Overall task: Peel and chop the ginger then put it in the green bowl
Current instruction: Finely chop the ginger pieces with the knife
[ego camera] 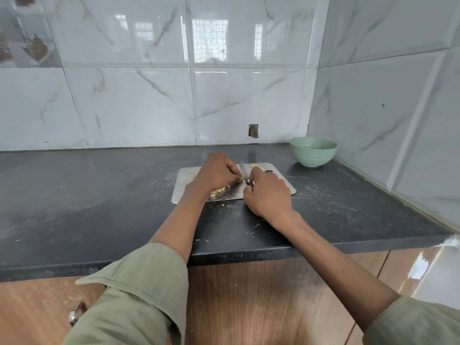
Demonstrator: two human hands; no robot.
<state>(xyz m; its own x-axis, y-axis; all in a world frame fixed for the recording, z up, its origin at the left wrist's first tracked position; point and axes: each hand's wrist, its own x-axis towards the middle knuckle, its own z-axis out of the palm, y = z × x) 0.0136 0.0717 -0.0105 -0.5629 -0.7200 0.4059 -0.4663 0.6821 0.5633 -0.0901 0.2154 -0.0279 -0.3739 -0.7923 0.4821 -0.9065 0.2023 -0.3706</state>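
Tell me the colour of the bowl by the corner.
Pale green bowl, seen in the head view.

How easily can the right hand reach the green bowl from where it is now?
Probably yes. The green bowl stands to the right of the cutting board, and only bare counter lies between it and the right hand. However, that hand holds the knife, so it is not free.

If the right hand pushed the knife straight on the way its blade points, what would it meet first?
Likely nothing near: the knife in the right hand points up and away over the bare cutting board, left of the peeled ginger piece, toward the tiled wall. Depth is unclear.
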